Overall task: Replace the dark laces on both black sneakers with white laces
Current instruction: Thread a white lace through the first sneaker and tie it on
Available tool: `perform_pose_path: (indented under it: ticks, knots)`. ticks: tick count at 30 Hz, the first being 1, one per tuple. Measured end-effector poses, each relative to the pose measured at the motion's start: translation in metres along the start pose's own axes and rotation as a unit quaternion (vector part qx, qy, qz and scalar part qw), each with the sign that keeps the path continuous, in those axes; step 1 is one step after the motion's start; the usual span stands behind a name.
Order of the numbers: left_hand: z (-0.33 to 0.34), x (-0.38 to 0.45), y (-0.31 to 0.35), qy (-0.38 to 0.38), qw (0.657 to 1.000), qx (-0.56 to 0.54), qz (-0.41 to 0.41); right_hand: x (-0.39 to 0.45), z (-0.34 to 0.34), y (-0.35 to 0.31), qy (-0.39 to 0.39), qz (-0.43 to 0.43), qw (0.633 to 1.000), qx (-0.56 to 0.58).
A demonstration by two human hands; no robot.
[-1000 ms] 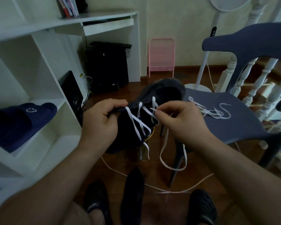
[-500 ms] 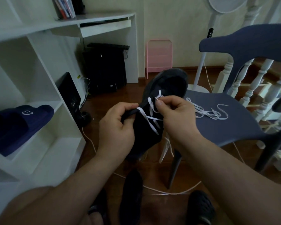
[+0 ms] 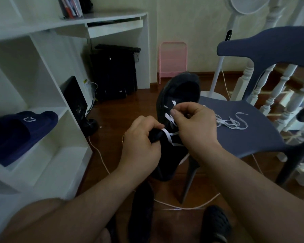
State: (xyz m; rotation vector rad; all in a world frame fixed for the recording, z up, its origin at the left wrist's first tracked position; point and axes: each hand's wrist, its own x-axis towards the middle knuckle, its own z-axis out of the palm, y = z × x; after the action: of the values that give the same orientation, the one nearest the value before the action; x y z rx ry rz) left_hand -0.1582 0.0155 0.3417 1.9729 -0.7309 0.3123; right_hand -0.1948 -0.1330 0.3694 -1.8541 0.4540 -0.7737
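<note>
At the centre of the frame a black sneaker (image 3: 178,95) is held up in the air, its opening toward the top of the frame and its toe end down toward the floor. The left hand (image 3: 140,146) grips the sneaker's left edge, fingers curled round the dark upper. The right hand (image 3: 195,127) is curled too, thumb and forefinger pinching the white lace (image 3: 168,135) that already crosses between several eyelets. A second white lace (image 3: 232,122) lies loose on the seat of the blue-grey chair (image 3: 235,137) at right of centre. Low in the frame, between the forearms, another dark shoe (image 3: 141,207) rests on the wooden floor (image 3: 112,120), and a thin white cord (image 3: 191,206) trails across the boards. At left, a navy slipper (image 3: 19,132) sits on a white shelf (image 3: 47,149).
</note>
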Motion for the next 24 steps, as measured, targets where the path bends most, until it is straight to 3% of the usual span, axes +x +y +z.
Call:
perform_pose_path:
  ticks: [4,8,12,17,24]
  knots:
    - [-0.005,-0.001,0.007,-0.032,0.996,-0.067,-0.059,0.001,0.004,0.005,-0.026,0.022,0.999,-0.008]
    - [-0.009,0.001,0.009,-0.110,0.978,-0.138,-0.112,0.001,0.006,0.007,-0.030,0.042,0.999,0.004]
    - [-0.006,0.005,0.003,-0.184,0.965,-0.147,-0.119,0.000,0.006,0.006,-0.027,0.035,0.999,-0.013]
    - [-0.006,0.005,0.006,-0.188,0.967,-0.135,-0.105,-0.001,0.005,0.007,-0.013,0.018,1.000,-0.016]
    - [-0.006,0.009,0.004,-0.222,0.940,-0.170,-0.197,0.005,0.006,0.010,-0.058,0.009,0.996,-0.072]
